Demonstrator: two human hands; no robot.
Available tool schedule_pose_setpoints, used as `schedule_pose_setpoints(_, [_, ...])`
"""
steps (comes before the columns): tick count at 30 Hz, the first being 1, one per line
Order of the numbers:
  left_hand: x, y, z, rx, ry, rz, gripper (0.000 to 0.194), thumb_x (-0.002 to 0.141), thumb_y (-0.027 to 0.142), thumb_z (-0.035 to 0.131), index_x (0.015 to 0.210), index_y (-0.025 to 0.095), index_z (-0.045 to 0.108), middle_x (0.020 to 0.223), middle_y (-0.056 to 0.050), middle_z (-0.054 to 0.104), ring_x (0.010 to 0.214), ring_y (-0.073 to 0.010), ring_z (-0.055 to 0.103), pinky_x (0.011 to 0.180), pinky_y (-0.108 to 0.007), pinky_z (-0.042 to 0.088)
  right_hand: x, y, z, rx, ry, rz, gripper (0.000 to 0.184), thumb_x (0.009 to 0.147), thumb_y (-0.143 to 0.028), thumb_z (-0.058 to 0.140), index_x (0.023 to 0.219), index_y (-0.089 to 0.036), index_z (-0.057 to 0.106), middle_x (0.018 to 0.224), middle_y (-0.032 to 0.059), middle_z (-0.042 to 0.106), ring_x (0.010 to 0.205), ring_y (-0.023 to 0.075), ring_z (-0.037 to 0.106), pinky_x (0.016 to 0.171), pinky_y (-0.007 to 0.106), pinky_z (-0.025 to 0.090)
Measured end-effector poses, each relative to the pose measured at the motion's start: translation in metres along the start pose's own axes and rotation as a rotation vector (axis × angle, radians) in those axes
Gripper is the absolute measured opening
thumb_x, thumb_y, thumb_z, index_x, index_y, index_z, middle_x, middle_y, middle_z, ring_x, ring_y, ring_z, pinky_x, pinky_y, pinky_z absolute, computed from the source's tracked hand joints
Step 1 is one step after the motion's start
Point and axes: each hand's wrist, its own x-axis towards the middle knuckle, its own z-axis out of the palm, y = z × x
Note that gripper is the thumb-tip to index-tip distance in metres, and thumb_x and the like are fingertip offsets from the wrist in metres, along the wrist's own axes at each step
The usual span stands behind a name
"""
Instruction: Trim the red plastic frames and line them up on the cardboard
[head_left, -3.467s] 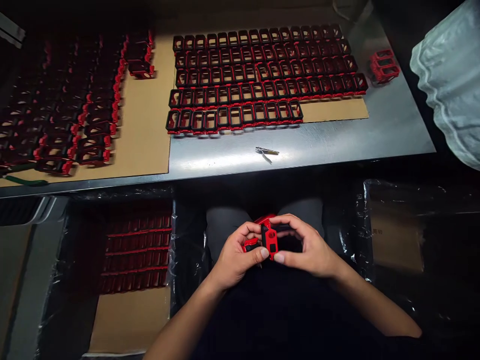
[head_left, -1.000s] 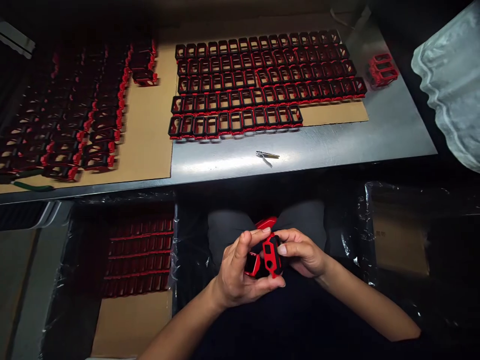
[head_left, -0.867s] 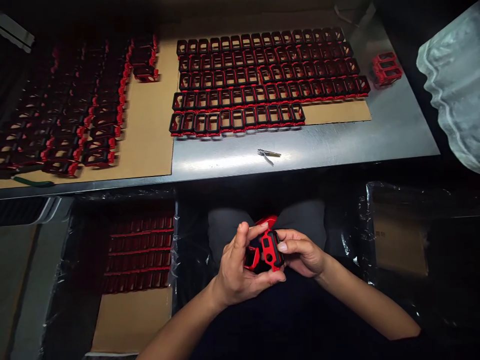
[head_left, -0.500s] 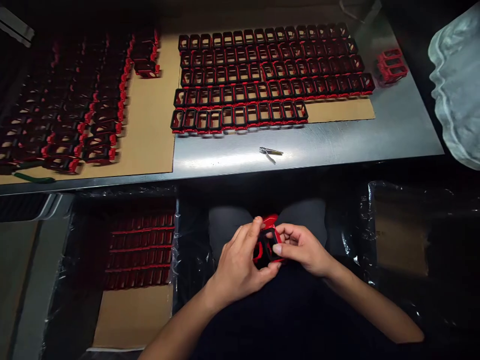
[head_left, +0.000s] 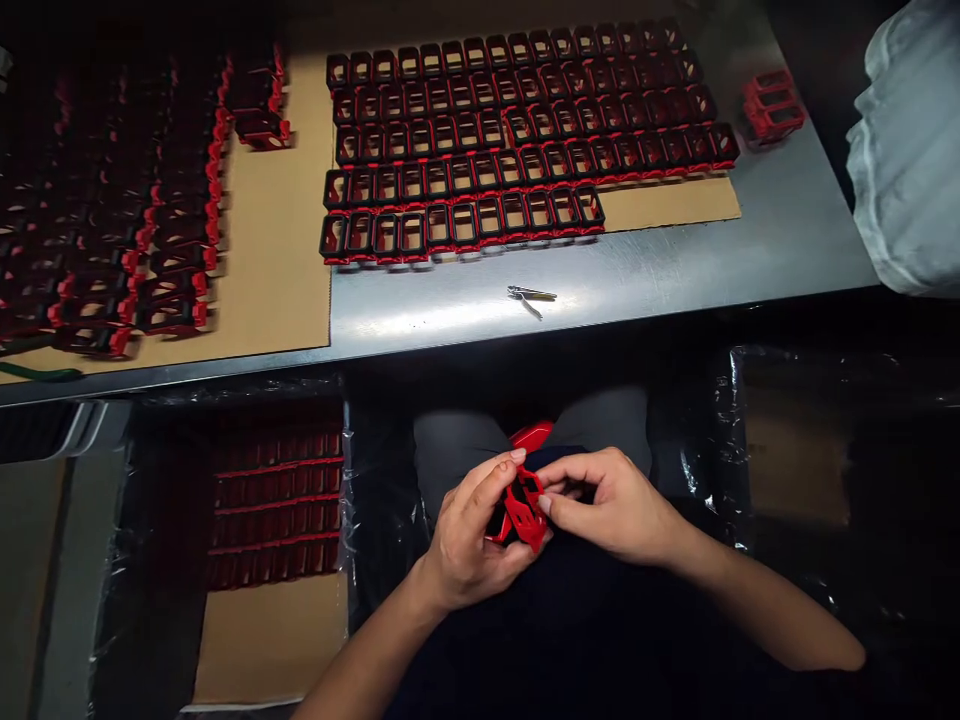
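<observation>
Your left hand (head_left: 471,535) cradles the red frame (head_left: 528,522), its long axis slanting toward your body; your right hand (head_left: 619,510) pinches its upper right edge.

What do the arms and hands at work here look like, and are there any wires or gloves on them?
They are human: the left hand and right hand, each serving as a grip, wear no gloves, and no rings, watches or wires show. The left forearm and right forearm are bare, without visible sleeves or markings. The person wears a dark top.
</observation>
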Motion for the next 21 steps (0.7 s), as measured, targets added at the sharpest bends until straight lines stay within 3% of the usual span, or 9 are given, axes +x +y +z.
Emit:
schedule_pose_setpoints(8, [-0.0017,-0.0044,-0.0032,0.143,-0.008,0.188,0.078,0.082,0.016,0.069,0.152,0.010,0.034,0.123,-0.024,0.068,0.100,-0.0257,0.072,0.077,-0.036,0.064,-0.0027,-0.0045,0.0057,-0.116,0.071,-0.021,0.019,0.081,-0.023,0.062,0.083,-0.019,0.081,0.073,0.0008,0.077,0.064,0.0159,0.070,0.059,0.022,0.049])
schedule_pose_setpoints(15, [-0.0028,-0.0014,-0.0053,0.144,-0.026,0.198,0.081,0.081,0.016,0.072,0.152,0.007,0.033,0.118,-0.025,0.069,0.104,-0.0259,0.072,0.079,-0.035,0.064,-0.0069,-0.0072,-0.0008,-0.177,-0.031,-0.041,0.026,0.084,-0.027,0.059,0.067,-0.016,0.076,0.053,-0.0035,0.056,0.048,0.0069,0.040,0.047,0.021,0.029])
schedule_pose_setpoints(21, [0.0011,0.0024,-0.0059,0.150,-0.035,0.217,0.077,0.082,0.017,0.071,0.150,0.006,0.036,0.115,-0.025,0.071,0.105,-0.0255,0.072,0.079,-0.034,0.064,-0.0054,-0.0046,-0.0006,-0.160,-0.015,0.009,0.024,0.082,-0.028,0.062,0.067,-0.014,0.075,0.053,-0.0042,0.050,0.051,0.0068,0.036,0.048,0.021,0.027])
